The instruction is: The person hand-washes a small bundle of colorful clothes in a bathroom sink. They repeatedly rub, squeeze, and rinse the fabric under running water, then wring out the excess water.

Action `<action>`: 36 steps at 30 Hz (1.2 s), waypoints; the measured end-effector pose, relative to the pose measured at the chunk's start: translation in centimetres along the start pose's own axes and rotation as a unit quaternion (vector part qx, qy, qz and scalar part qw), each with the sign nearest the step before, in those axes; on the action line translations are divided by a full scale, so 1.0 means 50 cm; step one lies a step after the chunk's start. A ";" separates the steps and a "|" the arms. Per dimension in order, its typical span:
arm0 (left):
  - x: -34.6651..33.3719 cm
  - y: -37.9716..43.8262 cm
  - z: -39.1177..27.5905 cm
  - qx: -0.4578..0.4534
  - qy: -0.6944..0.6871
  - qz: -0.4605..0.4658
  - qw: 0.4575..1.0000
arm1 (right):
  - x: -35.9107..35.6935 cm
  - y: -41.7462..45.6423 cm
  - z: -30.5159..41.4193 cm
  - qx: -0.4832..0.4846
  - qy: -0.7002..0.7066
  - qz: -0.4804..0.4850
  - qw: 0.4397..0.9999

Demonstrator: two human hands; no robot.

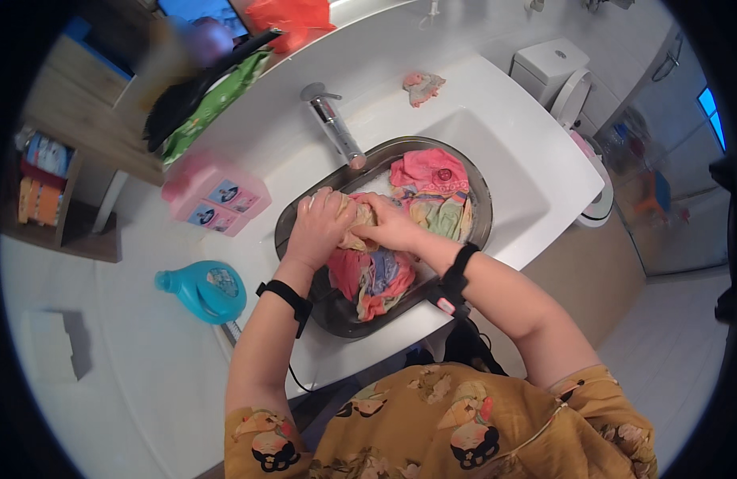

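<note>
A dark oval plastic basin (338, 320) sits across a white washbasin, holding soapy water and a wet multicoloured garment. Pink fabric (431, 170) of the garment lies at the basin's far right, and more pink and blue folds (383, 278) lie nearer me. My left hand (323, 224) grips a bunched, cream-coloured part of the cloth (359, 224) over the basin's left half. My right hand (389, 221) closes on the same bunch from the right, its thumb towards my left hand. How the fingers sit beneath the cloth is hidden.
A chrome faucet (338, 132) reaches over the basin's far rim. Left stand a pink jug (218, 194) and a teal detergent bottle (209, 291). A small wet cloth (422, 88) lies on the washbasin's back ledge. A toilet (548, 69) is beyond, at the right.
</note>
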State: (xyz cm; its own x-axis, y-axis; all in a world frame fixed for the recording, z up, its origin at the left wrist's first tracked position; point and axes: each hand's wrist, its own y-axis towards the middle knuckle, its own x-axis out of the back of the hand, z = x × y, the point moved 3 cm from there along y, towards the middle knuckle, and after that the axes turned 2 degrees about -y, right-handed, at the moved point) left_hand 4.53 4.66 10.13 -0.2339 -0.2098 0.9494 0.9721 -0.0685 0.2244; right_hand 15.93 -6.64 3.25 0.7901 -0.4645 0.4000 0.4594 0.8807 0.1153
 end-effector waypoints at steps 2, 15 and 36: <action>0.022 -0.038 -0.031 0.005 -0.010 0.006 1.000 | 0.008 -0.018 0.000 -0.036 0.141 0.055 0.988; 0.044 -0.138 -0.190 0.228 -0.258 0.050 0.937 | -0.014 -0.199 0.066 0.131 -0.179 0.090 0.971; -0.178 0.014 -0.181 0.377 -0.300 0.133 0.866 | -0.038 -0.061 -0.230 0.033 -0.249 0.288 0.924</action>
State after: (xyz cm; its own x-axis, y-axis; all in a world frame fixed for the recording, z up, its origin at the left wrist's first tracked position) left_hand 7.15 -2.35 -0.17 -0.1683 0.4395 0.8823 0.7779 0.6090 -0.1550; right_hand 17.69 -9.50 -8.34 0.6040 0.1679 0.7791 -0.0173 0.9801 -0.1978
